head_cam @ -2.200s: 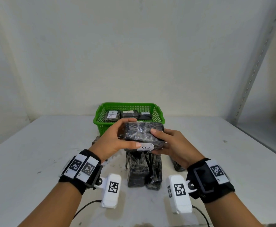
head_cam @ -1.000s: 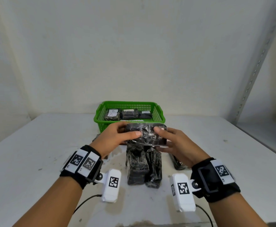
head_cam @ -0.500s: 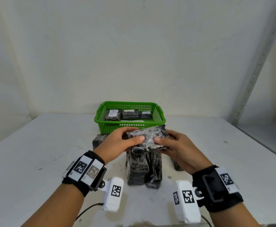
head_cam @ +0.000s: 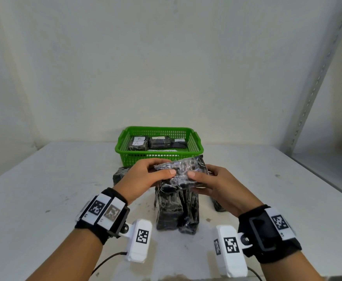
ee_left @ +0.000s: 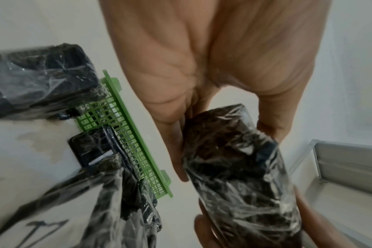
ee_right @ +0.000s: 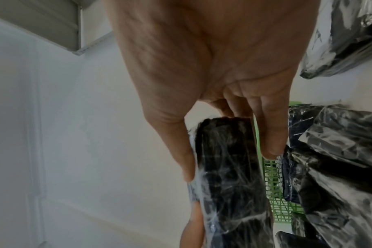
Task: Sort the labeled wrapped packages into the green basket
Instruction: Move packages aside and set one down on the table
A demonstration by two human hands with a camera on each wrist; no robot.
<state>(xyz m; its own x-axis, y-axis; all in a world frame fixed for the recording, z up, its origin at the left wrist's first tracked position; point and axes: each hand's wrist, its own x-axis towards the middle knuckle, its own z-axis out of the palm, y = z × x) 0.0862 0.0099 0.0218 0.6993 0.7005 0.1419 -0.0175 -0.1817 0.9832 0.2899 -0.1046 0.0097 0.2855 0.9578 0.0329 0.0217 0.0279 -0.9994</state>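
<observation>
Two hands hold one package [head_cam: 183,171], a dark block wrapped in crinkled, glossy clear film, above the table [head_cam: 44,189] and just in front of the basket [head_cam: 158,153]. Left hand [head_cam: 145,177] grips its left end, thumb on the near face and fingers curled over the far side; right hand [head_cam: 216,185] grips the right end the same way, thumb on the near face and fingers underneath. The package tilts, its right end higher. No label shows on it in any view. The basket is green plastic lattice, rectangular with a flared rim, and contains several like packages [head_cam: 159,142] lying flat, with white paper labels; "B" and "A" read on the left ones. Below the hands two film-wrapped dark packages [head_cam: 176,211] stand upright side by side, touching. Others lie partly hidden behind each hand. The tabletop is white, scuffed and stained.
</observation>
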